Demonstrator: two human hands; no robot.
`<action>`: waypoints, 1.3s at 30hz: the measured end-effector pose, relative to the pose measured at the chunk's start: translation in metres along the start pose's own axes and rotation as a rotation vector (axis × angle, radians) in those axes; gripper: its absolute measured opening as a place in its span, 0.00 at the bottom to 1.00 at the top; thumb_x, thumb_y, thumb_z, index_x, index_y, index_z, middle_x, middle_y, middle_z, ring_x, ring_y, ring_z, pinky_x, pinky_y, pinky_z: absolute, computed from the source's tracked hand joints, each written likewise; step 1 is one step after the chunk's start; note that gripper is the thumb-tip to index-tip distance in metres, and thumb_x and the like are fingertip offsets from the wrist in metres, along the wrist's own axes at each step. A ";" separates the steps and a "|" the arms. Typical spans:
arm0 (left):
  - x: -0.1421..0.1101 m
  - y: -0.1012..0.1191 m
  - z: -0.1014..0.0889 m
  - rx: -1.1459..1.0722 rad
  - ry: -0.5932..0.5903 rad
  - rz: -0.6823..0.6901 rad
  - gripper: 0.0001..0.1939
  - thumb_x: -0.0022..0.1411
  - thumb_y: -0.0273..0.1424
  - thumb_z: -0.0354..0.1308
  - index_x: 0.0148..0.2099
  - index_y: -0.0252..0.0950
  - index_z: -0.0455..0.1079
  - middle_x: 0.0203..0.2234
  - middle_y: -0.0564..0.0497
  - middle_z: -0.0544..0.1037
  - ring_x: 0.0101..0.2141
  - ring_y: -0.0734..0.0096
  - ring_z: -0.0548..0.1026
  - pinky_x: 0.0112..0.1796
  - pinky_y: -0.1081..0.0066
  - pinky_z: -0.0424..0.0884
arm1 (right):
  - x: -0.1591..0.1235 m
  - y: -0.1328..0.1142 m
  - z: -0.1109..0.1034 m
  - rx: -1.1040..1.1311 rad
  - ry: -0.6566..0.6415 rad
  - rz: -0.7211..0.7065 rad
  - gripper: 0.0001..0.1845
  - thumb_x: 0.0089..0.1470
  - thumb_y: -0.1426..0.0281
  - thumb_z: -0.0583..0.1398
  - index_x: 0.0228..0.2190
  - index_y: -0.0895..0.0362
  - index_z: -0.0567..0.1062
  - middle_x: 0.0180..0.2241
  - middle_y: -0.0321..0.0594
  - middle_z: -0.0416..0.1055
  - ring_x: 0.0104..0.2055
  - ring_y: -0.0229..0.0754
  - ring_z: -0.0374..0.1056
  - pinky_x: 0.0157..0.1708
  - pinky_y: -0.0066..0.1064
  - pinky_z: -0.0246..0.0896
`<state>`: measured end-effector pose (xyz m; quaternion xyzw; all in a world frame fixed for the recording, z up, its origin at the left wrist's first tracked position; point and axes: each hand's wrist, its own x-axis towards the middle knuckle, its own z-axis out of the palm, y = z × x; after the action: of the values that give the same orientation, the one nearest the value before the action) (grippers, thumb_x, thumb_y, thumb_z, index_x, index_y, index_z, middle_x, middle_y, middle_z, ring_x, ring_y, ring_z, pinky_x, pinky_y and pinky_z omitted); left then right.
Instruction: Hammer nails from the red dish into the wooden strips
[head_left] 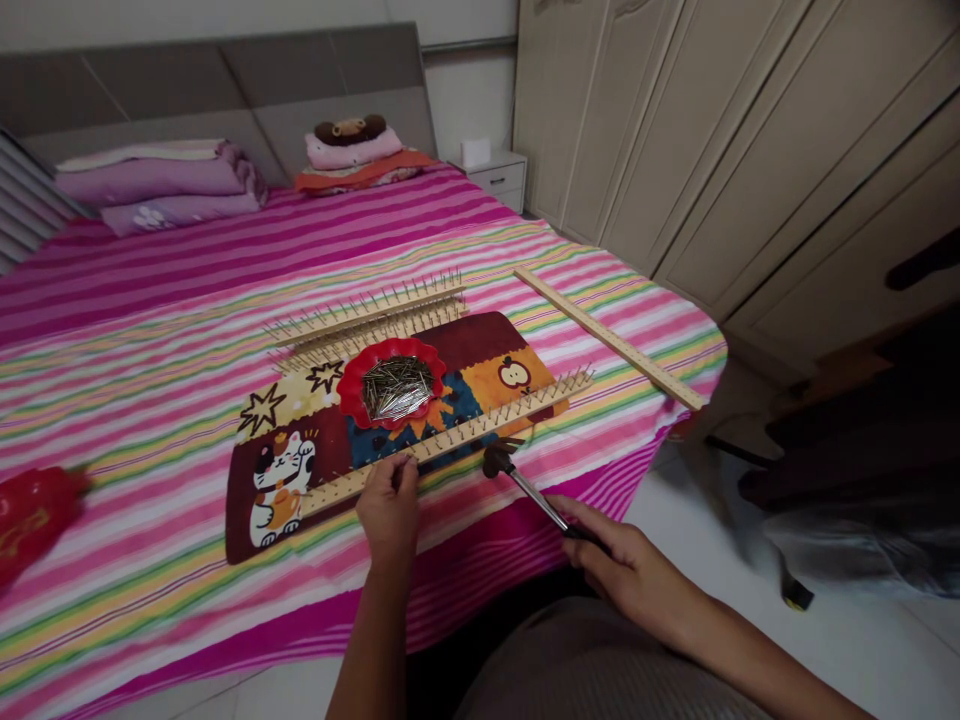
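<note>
In the right hand (631,570), grips a metal-shafted hammer (540,500), with the left hand (390,508) curled closed at the nail-studded wooden strip (459,436) across the patterned mat (487,340), apparently to steady it.

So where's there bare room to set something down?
The striped cloth looks free in two patches: left, between the red object and the patterned mat; right, between the mat and the lone wooden strip. It's crowded around the red bowl of nails, with nail-studded rear strips beyond and the front strip nearer, by the left hand and hammer.
</note>
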<state>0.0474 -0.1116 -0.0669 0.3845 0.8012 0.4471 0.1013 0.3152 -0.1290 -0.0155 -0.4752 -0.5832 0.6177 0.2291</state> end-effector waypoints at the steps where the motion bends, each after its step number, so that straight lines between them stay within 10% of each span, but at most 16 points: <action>1: 0.000 0.000 0.001 0.017 0.012 0.034 0.10 0.54 0.38 0.55 0.33 0.39 0.73 0.28 0.52 0.77 0.31 0.69 0.73 0.37 0.70 0.68 | 0.001 -0.002 0.000 -0.009 0.000 -0.007 0.28 0.56 0.66 0.55 0.58 0.59 0.67 0.20 0.31 0.64 0.20 0.35 0.54 0.20 0.25 0.52; 19: -0.008 -0.011 0.012 0.049 0.039 0.216 0.09 0.58 0.35 0.53 0.35 0.38 0.72 0.29 0.50 0.76 0.33 0.69 0.73 0.35 0.72 0.66 | 0.042 -0.050 0.035 -0.318 -0.109 -0.459 0.25 0.60 0.75 0.50 0.58 0.51 0.64 0.34 0.37 0.73 0.31 0.39 0.67 0.38 0.31 0.66; 29: -0.006 -0.011 0.013 0.057 0.047 0.193 0.08 0.58 0.34 0.52 0.33 0.38 0.72 0.28 0.51 0.75 0.31 0.70 0.73 0.34 0.72 0.66 | 0.027 -0.057 0.024 -0.267 -0.099 -0.389 0.24 0.61 0.72 0.50 0.58 0.52 0.64 0.27 0.33 0.67 0.25 0.36 0.59 0.31 0.28 0.63; 39: 0.010 0.018 -0.023 0.174 0.090 0.236 0.13 0.59 0.38 0.52 0.38 0.38 0.74 0.30 0.49 0.77 0.31 0.69 0.74 0.35 0.70 0.68 | 0.011 -0.002 -0.005 -0.007 0.010 -0.083 0.28 0.60 0.61 0.51 0.59 0.56 0.63 0.20 0.28 0.48 0.21 0.35 0.46 0.18 0.25 0.45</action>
<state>0.0380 -0.1135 -0.0373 0.4627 0.7901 0.4015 -0.0218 0.3142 -0.1168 -0.0164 -0.4544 -0.6035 0.6032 0.2559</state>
